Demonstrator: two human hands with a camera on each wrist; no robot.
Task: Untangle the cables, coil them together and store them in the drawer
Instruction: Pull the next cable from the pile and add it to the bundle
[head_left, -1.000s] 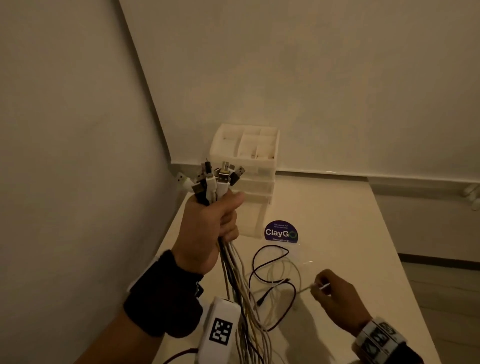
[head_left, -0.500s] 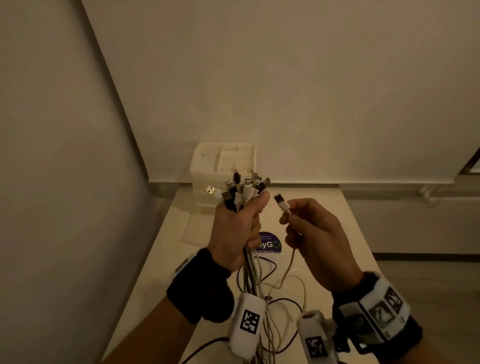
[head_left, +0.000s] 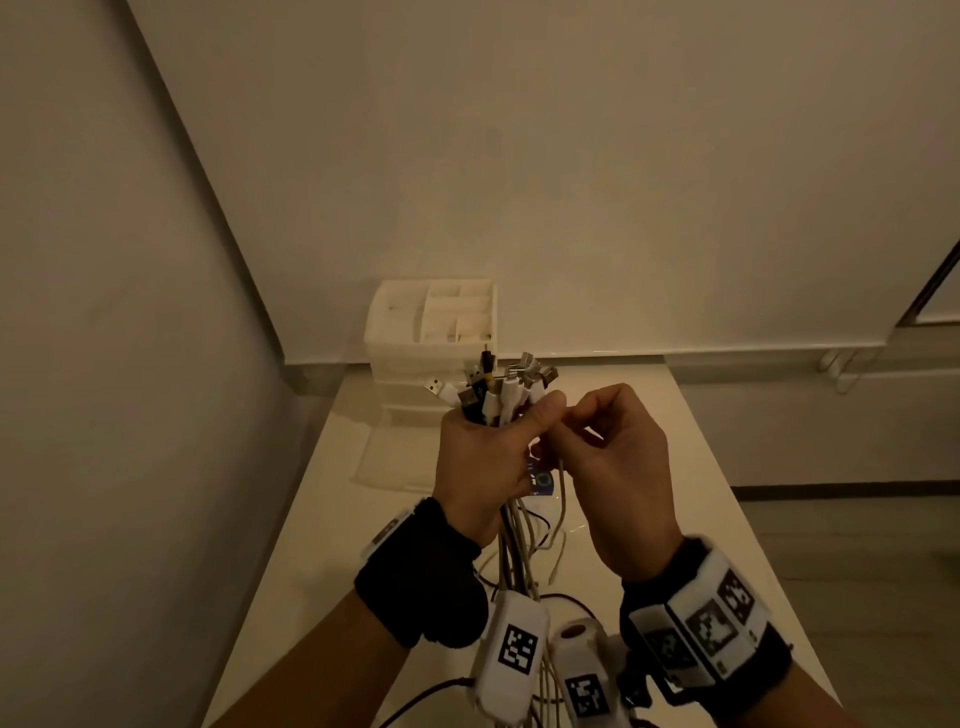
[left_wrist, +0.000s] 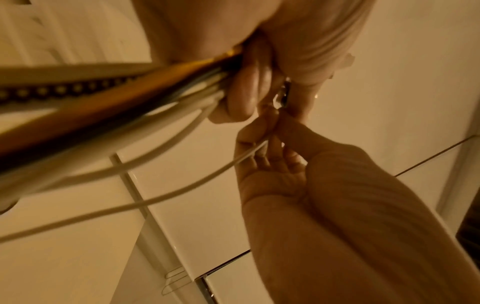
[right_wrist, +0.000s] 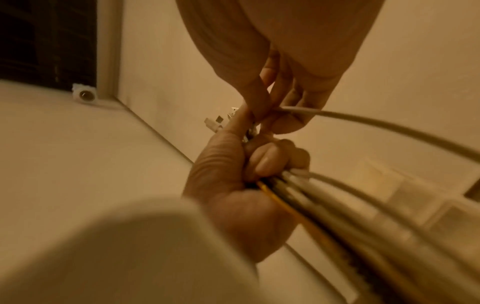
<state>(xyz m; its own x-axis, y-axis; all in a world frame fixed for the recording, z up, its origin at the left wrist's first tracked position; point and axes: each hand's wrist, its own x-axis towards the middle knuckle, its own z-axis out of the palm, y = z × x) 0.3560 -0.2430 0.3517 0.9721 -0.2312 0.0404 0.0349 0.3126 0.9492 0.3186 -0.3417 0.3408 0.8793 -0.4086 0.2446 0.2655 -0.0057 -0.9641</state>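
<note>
Head view shows the bundle of cables held upright in the left hand, fist curled round it, plug ends fanning out above the thumb. Just right, touching that thumb, the right hand pinches a single white cable between thumb and fingertips. Beyond them on the table, at the far wall, stands the white drawer unit.
</note>
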